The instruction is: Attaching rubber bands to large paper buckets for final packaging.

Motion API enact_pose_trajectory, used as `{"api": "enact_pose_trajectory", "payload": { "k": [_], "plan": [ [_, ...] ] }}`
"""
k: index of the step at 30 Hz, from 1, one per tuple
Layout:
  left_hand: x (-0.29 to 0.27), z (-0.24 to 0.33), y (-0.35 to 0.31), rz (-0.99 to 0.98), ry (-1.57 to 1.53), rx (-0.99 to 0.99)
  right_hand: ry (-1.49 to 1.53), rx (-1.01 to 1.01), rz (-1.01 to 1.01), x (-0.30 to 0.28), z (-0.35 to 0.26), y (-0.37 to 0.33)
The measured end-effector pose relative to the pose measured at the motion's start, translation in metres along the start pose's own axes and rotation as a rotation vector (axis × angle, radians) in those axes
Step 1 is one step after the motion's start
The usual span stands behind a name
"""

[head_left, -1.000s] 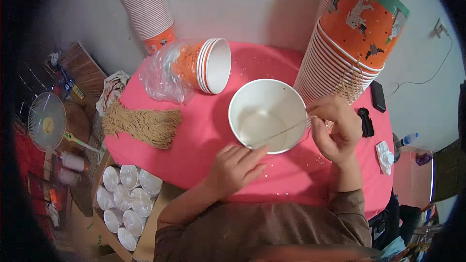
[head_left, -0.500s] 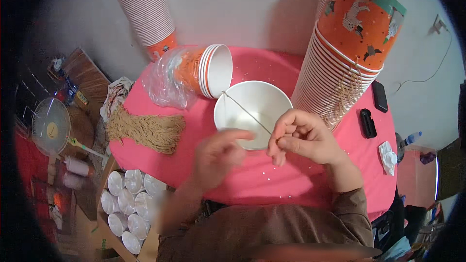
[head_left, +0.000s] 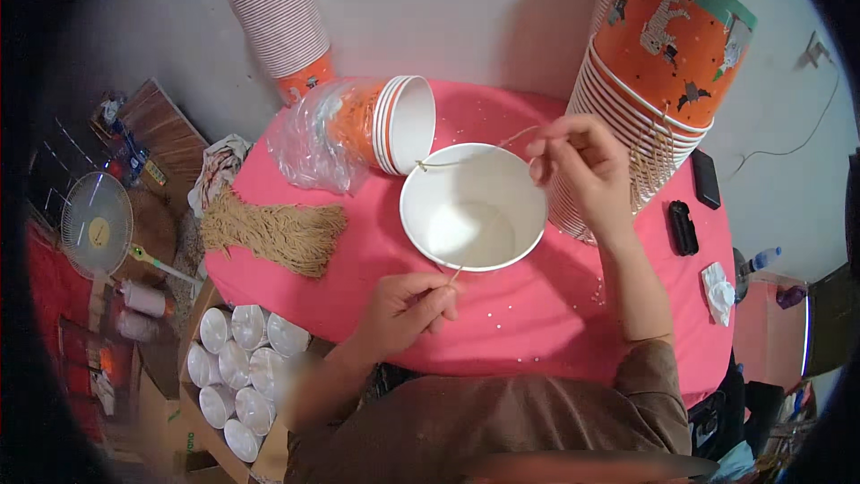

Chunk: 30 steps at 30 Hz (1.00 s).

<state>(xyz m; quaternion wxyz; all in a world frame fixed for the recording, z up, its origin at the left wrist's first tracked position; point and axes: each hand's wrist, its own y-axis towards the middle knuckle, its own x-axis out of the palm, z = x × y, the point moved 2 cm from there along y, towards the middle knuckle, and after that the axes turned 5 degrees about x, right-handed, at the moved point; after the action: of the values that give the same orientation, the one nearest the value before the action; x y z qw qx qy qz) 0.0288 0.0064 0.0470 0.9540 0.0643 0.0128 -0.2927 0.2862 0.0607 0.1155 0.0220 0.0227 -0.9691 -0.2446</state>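
A round paper bucket with a white inside stands in front of me, its mouth facing up. A thin tan cord is fastened at its left rim and runs across the far part of the mouth toward my right hand. That hand pinches the cord beyond the bucket's right far rim. My left hand, just outside the near rim, pinches a short tan cord end between thumb and finger. Whether both hands hold one and the same cord I cannot tell.
A tall stack of orange buckets with cord handles rises at the right. Wrapped buckets lie at the left beside a bundle of tan cords. A carton of clear-topped cups stands lower left. A black case lies right.
My right hand has moved up and away, beyond the bucket's far right side. My left hand has moved down to the near rim and now pinches a cord end.
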Motion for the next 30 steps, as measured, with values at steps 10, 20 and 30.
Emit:
{"api": "enact_pose_trajectory", "payload": {
  "k": [10, 20, 30],
  "plan": [
    [0.021, 0.037, 0.026, 0.102, 0.407, 0.371, -0.405, 0.145, -0.549, 0.044, -0.033, -0.049],
    [0.038, 0.026, 0.032, 0.164, 0.713, 0.629, -0.518, -0.033, -0.210, 0.013, -0.024, -0.030],
    [0.021, 0.007, 0.033, 0.159, 0.929, 0.522, -0.805, -0.248, -0.481, 0.007, -0.007, -0.029]
  ]
}}
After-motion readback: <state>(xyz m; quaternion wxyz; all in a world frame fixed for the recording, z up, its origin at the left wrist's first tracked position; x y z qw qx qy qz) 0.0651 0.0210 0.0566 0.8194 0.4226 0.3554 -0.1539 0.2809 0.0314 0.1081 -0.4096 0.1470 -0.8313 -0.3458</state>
